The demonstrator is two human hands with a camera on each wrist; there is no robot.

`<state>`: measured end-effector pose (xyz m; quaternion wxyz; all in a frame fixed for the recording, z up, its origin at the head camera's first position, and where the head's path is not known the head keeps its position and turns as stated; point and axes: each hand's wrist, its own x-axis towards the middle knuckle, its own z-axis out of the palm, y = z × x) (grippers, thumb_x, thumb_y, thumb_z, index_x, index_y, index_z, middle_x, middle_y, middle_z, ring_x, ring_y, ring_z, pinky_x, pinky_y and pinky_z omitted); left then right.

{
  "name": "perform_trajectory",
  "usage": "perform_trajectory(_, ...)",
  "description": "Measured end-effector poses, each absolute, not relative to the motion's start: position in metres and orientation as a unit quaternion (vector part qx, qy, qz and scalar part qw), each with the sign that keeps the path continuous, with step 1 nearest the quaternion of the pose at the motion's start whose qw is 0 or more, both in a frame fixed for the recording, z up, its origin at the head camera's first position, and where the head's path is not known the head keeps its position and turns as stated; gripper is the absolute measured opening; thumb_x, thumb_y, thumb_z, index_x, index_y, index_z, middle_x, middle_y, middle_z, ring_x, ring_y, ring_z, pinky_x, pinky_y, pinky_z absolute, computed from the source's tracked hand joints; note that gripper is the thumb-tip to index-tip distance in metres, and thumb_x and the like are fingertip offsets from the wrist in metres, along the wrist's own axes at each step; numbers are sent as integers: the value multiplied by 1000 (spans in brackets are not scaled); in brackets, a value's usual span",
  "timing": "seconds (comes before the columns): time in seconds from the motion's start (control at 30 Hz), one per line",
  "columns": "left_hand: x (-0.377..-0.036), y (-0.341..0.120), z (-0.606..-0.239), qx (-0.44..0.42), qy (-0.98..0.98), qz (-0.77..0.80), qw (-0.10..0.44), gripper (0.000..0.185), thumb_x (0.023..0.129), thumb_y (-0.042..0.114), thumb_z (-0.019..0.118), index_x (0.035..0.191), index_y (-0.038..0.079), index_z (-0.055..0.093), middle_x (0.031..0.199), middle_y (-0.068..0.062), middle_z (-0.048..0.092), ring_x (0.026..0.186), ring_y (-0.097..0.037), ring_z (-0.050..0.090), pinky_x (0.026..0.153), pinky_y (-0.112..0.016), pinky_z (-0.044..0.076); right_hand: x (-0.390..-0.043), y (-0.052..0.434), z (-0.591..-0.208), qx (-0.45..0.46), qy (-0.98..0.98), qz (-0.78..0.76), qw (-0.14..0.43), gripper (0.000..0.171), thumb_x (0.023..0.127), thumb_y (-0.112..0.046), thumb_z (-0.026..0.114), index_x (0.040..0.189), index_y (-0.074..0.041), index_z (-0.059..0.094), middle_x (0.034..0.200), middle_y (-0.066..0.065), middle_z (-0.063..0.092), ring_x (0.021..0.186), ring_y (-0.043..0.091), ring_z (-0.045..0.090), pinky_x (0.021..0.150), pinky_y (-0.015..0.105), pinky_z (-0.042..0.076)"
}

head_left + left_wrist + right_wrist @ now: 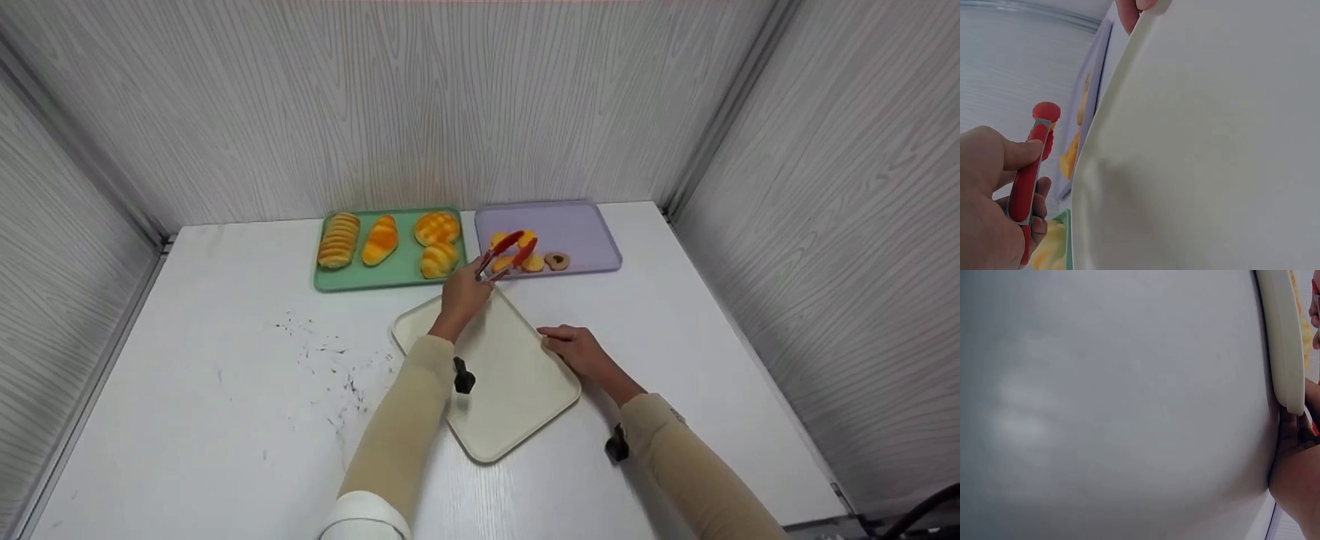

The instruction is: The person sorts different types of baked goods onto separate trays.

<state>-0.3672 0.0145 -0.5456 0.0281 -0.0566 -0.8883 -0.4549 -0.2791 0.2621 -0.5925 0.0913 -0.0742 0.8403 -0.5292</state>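
Observation:
My left hand [461, 294] grips red tongs [504, 253] near their hinge; in the left wrist view the thumb [1013, 154] presses on the red handle [1026, 183]. The tongs' arms are spread, with their tips over small yellow pastries [531, 262] on the purple tray [581, 229]. A brown heart cookie [556, 260] lies beside the pastries. My right hand [577, 349] holds the right rim of the bare cream tray [502, 375], which lies at an angle in front of me. One fingertip [1129, 17] shows at that rim.
A green tray [397, 276] at the back left carries several bread loaves [339, 240]. Dark specks [330, 360] mark the white table [187, 390] to the left. Grey panel walls [825, 187] close in the back and both sides.

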Motion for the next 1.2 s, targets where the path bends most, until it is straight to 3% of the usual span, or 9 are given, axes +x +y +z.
perform_trajectory(0.23, -382, 23, -545, -49, -907, -416, 44, 55, 92, 10, 63, 147, 11, 53, 142, -10, 61, 130, -27, 58, 108, -42, 47, -280, 260, -593, -74, 850, -515, 82, 34, 98, -23, 66, 129, -12, 70, 117, 10, 70, 113, 22, 62, 93, 31, 49)
perform_trajectory(0.67, -386, 26, -541, -37, -925, -378, 23, 51, 96, 11, 62, 147, 9, 53, 141, -11, 61, 126, -27, 60, 106, -42, 48, -276, 256, -590, -94, 844, -521, 80, 34, 98, -18, 65, 129, -4, 68, 118, 17, 70, 112, 28, 63, 90, 29, 49)
perform_trajectory(0.97, -388, 27, -534, -17, -908, -418, 4, 57, 97, 16, 64, 152, 13, 47, 150, -10, 54, 136, -28, 52, 114, -43, 41, -279, 259, -594, -85, 854, -507, 83, 34, 98, -21, 66, 129, -8, 70, 110, 11, 72, 97, 15, 62, 83, 25, 49)
perform_trajectory(1.2, -386, 20, -528, -31, -909, -416, 26, 59, 95, 14, 68, 150, 10, 48, 145, -10, 59, 130, -28, 58, 110, -42, 45, -279, 263, -592, -73, 845, -521, 100, 36, 98, -23, 66, 131, -9, 68, 110, 12, 70, 93, 15, 61, 79, 26, 49)
